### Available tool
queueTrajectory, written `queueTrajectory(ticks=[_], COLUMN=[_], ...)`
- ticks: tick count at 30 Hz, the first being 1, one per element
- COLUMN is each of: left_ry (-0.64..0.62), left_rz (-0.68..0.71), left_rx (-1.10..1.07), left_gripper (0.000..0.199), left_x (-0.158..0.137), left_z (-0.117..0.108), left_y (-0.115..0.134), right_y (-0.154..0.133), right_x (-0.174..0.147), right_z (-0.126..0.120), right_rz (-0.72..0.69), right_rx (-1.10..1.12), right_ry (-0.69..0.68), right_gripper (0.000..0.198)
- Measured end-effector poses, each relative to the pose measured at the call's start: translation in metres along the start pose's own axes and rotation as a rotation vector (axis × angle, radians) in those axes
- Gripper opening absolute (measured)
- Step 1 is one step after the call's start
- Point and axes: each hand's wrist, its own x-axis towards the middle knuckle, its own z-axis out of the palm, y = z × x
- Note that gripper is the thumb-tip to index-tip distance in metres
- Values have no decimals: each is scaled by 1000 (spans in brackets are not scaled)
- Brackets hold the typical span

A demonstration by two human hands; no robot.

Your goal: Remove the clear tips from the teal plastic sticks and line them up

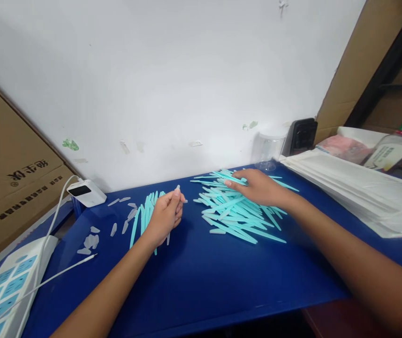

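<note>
Sticks (238, 211), thin, flat and turquoise, lie in a loose criss-crossed heap at centre right of the frame on a blue table (201, 277). The right hand (257, 187) rests palm down on the far side of the heap, fingers spread a little and lying flat on the top sticks; whether it grips any is not clear. The left hand (165, 216), at centre, is curled nearly closed, thumb and forefinger pinched on a small clear cap (177, 188) whose tip pokes up above the knuckles. Whether a stick sits inside that fist is hard to tell. Just behind and left of this hand lies a neater row (143, 213) of the same turquoise sticks, side by side; the hand covers part of it. More loose caps (91, 240), pale and translucent, are scattered left of the row.

Both forearms run off the bottom edge. The table looks smooth and slightly glossy. At far left a white power bank (86, 192) sits on the table's corner with a white cable (55, 220) curving down to a white device (7, 286) with pale blue squares, cut off by the frame. A cardboard box (7, 183) leans at upper left. At right are a stack of white sheets (362, 192), a clear jar (268, 150) against the white wall (172, 84), a small black object (301, 135), and a bottle (398, 145) partly cut off.
</note>
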Motion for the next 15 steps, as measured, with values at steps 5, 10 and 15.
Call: queueTrajectory(ticks=[5,10,15], left_ry=[-102,-113,-68], left_rz=[7,160,330], left_rx=[135,441,808], left_gripper=[42,41,40], left_x=[0,-2,-6], left_z=[-2,-6,-3], left_y=[-6,-6,-3], right_y=[7,-6,-20], right_x=[1,-1,-5], right_z=[-4,-4,1], right_rz=[42,-11,-49], right_rx=[-121,159,324], right_ry=[40,-29,-110], right_gripper=[50,53,50])
